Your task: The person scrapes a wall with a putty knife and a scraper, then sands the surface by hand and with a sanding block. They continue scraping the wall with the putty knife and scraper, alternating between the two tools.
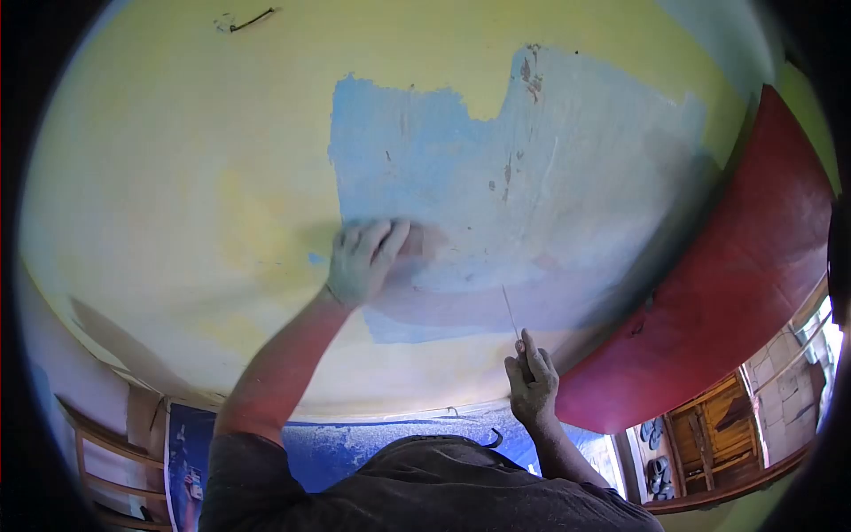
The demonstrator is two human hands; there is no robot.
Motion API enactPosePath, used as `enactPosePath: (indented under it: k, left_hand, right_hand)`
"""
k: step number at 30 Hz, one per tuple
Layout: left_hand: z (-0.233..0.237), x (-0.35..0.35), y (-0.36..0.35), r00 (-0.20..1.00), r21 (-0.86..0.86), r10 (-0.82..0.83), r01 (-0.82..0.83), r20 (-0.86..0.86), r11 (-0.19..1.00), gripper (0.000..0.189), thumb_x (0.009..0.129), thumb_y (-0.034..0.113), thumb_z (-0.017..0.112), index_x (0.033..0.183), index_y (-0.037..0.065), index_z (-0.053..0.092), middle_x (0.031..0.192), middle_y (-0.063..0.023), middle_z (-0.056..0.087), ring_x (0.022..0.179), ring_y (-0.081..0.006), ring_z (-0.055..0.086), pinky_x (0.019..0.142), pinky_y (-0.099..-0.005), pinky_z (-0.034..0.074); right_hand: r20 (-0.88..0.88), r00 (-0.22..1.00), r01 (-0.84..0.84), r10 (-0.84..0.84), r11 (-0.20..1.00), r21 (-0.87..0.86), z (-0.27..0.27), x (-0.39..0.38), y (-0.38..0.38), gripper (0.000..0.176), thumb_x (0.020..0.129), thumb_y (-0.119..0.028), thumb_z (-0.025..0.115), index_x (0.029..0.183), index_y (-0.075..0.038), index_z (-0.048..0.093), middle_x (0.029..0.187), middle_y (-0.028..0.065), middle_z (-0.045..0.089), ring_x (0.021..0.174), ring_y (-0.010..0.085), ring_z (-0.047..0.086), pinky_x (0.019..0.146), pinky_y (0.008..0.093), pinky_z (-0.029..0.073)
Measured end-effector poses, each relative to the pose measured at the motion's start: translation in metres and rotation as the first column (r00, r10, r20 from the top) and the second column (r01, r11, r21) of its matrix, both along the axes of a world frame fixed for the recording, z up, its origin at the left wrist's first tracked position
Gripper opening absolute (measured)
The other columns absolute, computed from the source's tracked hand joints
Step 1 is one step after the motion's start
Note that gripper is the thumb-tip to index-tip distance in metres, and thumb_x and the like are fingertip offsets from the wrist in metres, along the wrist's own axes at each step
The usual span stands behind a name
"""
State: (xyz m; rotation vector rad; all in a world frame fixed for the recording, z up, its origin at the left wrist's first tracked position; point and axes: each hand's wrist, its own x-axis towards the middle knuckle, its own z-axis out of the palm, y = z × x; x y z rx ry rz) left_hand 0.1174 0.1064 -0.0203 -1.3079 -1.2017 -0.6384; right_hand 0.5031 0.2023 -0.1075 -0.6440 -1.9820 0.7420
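Note:
My left hand [359, 262], pale with dust, is pressed to the wall [133, 177]. Its fingers curl over a blurred reddish-brown piece [415, 242] that looks like sandpaper. Around it a blue patch [390, 133] breaks the yellow and whitish paint, with paler grey-white filler on its right side. Lower right, my dusty right hand [534, 386] is closed on the handle of a putty knife [510, 310]. The thin blade shows nearly edge-on, pointing up toward the wall; whether it touches cannot be made out.
A red panel [700, 293] leans out along the right side, close to my right arm. Below lies a blue sheet [355, 443] strewn with white dust. Wooden shelving [115, 452] stands lower left; shoes [658, 474] sit by a doorway lower right. A hook [253, 19] protrudes above.

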Motion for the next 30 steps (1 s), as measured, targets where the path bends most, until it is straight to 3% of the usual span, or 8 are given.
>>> enactPosePath:
  k: [5, 8, 11, 14, 16, 23, 26, 30]
  left_hand:
    - [0.141, -0.016, 0.018, 0.997, 0.21, 0.037, -0.021, -0.074, 0.977, 0.053, 0.094, 0.012, 0.077, 0.147, 0.017, 0.078, 0.129, -0.0018, 0.069, 0.112, -0.0297, 0.067, 0.094, -0.0498, 0.05]
    - [0.194, 0.005, 0.031, 1.0, 0.267, -0.014, 0.008, 0.02, 0.964, 0.058, 0.088, 0.0, 0.08, 0.143, 0.02, 0.081, 0.13, -0.0028, 0.07, 0.113, -0.0316, 0.068, 0.098, -0.0491, 0.052]
    - [0.181, 0.016, 0.046, 0.998, 0.18, -0.055, 0.055, -0.006, 0.982, 0.055, 0.089, 0.001, 0.079, 0.142, 0.017, 0.081, 0.128, -0.0031, 0.07, 0.112, -0.0313, 0.068, 0.098, -0.0498, 0.052]
    - [0.126, 0.028, 0.057, 0.991, -0.005, -0.107, 0.107, -0.083, 0.994, 0.052, 0.09, 0.002, 0.078, 0.141, 0.013, 0.081, 0.125, -0.0037, 0.071, 0.111, -0.0317, 0.068, 0.097, -0.0486, 0.053]
    - [0.127, 0.026, 0.056, 0.99, 0.017, -0.097, 0.099, -0.101, 0.995, 0.05, 0.09, 0.003, 0.078, 0.14, 0.012, 0.081, 0.124, -0.0035, 0.071, 0.11, -0.0311, 0.068, 0.098, -0.0483, 0.053]
    - [0.163, 0.037, 0.073, 0.998, 0.23, -0.056, 0.055, -0.003, 0.972, 0.049, 0.091, 0.01, 0.078, 0.14, 0.013, 0.081, 0.128, -0.0025, 0.07, 0.113, -0.0278, 0.068, 0.098, -0.0482, 0.053]
    - [0.13, 0.047, 0.089, 0.995, 0.024, -0.078, 0.079, -0.064, 0.997, 0.05, 0.092, 0.01, 0.077, 0.142, 0.013, 0.079, 0.13, -0.0032, 0.07, 0.116, -0.0284, 0.067, 0.098, -0.0488, 0.054]
    - [0.146, 0.06, 0.107, 0.984, 0.002, -0.15, 0.151, -0.096, 0.989, 0.047, 0.093, 0.01, 0.075, 0.14, 0.012, 0.078, 0.126, -0.0029, 0.068, 0.117, -0.0284, 0.066, 0.098, -0.0497, 0.054]
  right_hand:
    - [-0.019, 1.0, -0.002, 0.002, 1.0, 0.011, 0.003, -0.011, -0.007, 0.062, 0.103, 0.005, 0.077, 0.163, 0.003, 0.064, 0.12, 0.0135, 0.078, 0.096, 0.0216, 0.073, 0.09, 0.0373, 0.06]
    - [-0.035, 0.999, -0.014, 0.014, 1.0, 0.006, 0.002, -0.013, -0.008, 0.062, 0.103, 0.005, 0.076, 0.163, 0.003, 0.064, 0.12, 0.0144, 0.078, 0.097, 0.0223, 0.074, 0.091, 0.0374, 0.061]
    - [-0.031, 1.0, -0.001, 0.001, 1.0, -0.01, -0.003, -0.008, -0.007, 0.061, 0.103, 0.004, 0.076, 0.163, 0.002, 0.064, 0.119, 0.015, 0.077, 0.097, 0.0228, 0.074, 0.091, 0.0374, 0.061]
    - [-0.027, 0.999, 0.037, -0.038, 0.999, -0.017, -0.004, 0.001, -0.007, 0.06, 0.104, 0.004, 0.076, 0.163, 0.002, 0.065, 0.118, 0.014, 0.075, 0.101, 0.0208, 0.073, 0.093, 0.0353, 0.06]
    - [0.002, 0.998, 0.058, -0.058, 0.998, -0.017, 0.0, 0.008, -0.006, 0.058, 0.106, 0.005, 0.075, 0.163, 0.004, 0.064, 0.117, 0.0113, 0.072, 0.107, 0.0164, 0.071, 0.097, 0.0316, 0.058]
    - [-0.037, 0.997, 0.066, -0.071, 0.992, -0.104, -0.012, 0.021, 0.002, 0.059, 0.107, 0.006, 0.073, 0.165, 0.003, 0.063, 0.116, 0.0097, 0.071, 0.108, 0.016, 0.071, 0.098, 0.0304, 0.057]
    - [-0.018, 0.998, 0.05, -0.052, 0.994, -0.096, -0.001, 0.022, -0.008, 0.059, 0.107, 0.006, 0.073, 0.165, 0.003, 0.063, 0.118, 0.0096, 0.071, 0.11, 0.016, 0.071, 0.1, 0.0305, 0.057]
    - [-0.014, 0.999, 0.043, -0.044, 0.996, -0.079, 0.0, 0.026, -0.004, 0.06, 0.107, 0.005, 0.073, 0.166, 0.002, 0.063, 0.12, 0.0105, 0.071, 0.113, 0.0164, 0.072, 0.101, 0.0306, 0.057]
